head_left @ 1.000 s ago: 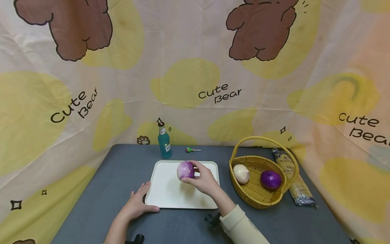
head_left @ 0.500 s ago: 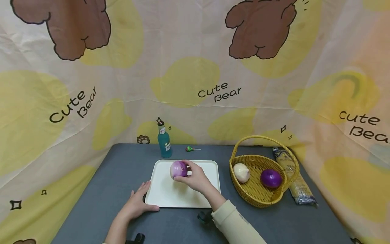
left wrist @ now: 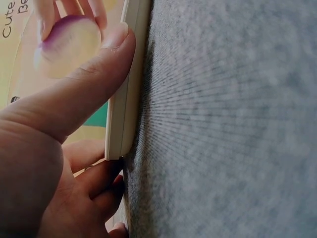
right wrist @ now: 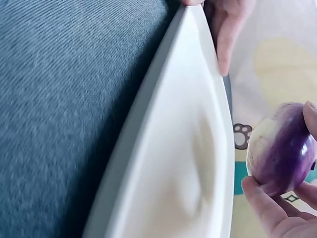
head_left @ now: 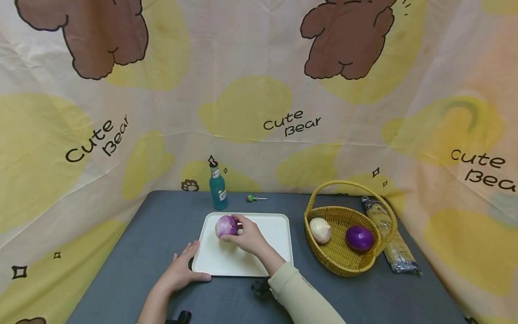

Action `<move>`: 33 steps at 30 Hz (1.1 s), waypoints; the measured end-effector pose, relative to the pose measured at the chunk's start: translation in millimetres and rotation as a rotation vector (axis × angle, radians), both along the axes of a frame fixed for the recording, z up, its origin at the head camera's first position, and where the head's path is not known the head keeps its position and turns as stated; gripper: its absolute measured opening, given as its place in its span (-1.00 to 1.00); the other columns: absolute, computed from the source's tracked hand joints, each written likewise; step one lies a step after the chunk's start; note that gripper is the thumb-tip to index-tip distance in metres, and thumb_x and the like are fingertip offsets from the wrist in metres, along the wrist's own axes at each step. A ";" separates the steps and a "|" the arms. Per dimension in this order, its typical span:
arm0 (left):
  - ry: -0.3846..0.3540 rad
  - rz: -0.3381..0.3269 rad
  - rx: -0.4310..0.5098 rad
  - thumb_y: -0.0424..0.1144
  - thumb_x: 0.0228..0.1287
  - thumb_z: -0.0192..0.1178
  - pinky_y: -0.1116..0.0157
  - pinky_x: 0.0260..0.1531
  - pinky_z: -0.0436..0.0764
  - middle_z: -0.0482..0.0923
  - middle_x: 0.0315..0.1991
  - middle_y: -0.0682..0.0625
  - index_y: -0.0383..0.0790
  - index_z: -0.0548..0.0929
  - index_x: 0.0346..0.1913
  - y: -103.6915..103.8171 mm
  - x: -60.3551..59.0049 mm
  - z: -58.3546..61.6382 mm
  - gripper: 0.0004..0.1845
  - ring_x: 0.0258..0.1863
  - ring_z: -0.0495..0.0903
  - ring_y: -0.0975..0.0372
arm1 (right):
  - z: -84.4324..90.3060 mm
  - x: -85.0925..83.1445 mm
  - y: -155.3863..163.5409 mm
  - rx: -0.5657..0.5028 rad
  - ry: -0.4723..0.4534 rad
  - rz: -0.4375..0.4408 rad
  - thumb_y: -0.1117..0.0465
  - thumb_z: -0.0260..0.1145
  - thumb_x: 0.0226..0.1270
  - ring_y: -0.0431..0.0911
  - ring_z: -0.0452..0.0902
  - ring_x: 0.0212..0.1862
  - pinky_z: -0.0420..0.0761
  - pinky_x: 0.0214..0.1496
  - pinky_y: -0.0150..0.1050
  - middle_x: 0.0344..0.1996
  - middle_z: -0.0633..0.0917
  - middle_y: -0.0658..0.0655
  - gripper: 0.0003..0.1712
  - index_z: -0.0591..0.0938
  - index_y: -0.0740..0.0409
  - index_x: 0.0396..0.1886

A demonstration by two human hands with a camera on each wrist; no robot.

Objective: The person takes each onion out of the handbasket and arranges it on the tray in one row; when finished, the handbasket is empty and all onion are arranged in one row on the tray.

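My right hand (head_left: 249, 238) grips a round purple-and-white onion (head_left: 226, 227) between thumb and fingertips. It holds the onion above the left part of a white rectangular tray (head_left: 252, 263); in the right wrist view, the onion (right wrist: 280, 148) shows a pale side and a shiny purple side. My left hand (head_left: 178, 269) rests at the tray's near left corner, with the thumb along the front edge and the fingers spread along the left side. Seen from the left wrist, the thumb (left wrist: 94, 74) lies straight against the rim, while some fingers are partly hidden behind the corner.
A yellow wicker basket (head_left: 339, 258) with a white onion (head_left: 320, 230) and a dark purple onion (head_left: 359, 238) stands right of the tray. Beside it lies a plastic packet (head_left: 398, 249). Behind the tray are a teal bottle (head_left: 219, 189) and a lollipop (head_left: 252, 198).
My right hand has carried the onion to the left over the tray, from its middle toward the left side. The left hand has stayed at the corner.
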State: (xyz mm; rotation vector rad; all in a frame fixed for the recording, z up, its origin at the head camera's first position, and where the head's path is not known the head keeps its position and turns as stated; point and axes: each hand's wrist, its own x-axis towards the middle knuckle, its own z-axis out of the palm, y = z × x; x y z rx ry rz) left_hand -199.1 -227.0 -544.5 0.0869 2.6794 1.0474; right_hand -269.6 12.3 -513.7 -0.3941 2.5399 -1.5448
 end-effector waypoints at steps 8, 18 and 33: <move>0.013 -0.011 0.004 0.12 -0.17 0.63 -0.39 0.44 -0.32 0.00 0.58 -0.35 -0.36 0.06 0.58 0.2 3.3 3.4 0.34 0.59 -0.14 -0.24 | -9.8 -3.4 -13.0 -0.003 -0.026 0.004 -0.13 0.60 0.07 0.02 0.61 0.17 0.70 0.13 -0.04 0.24 0.62 0.12 -0.06 0.46 0.04 0.42; 0.022 -0.016 0.010 0.11 -0.19 0.63 -0.39 0.43 -0.32 0.00 0.58 -0.36 -0.37 0.06 0.58 -0.6 2.2 2.6 0.35 0.59 -0.14 -0.24 | -20.3 -5.9 -20.4 0.001 -0.029 0.013 -0.10 0.60 0.09 0.01 0.61 0.14 0.69 0.16 -0.06 0.21 0.63 0.14 -0.07 0.46 0.08 0.42; 0.028 -0.018 0.005 0.11 -0.16 0.62 -0.40 0.43 -0.31 0.00 0.57 -0.37 -0.38 0.06 0.58 0.5 3.0 3.8 0.34 0.58 -0.12 -0.25 | -25.5 -9.5 -26.3 0.095 0.015 0.015 -0.19 0.53 0.14 0.03 0.54 0.26 0.58 0.33 0.00 0.31 0.57 0.15 -0.03 0.40 0.06 0.48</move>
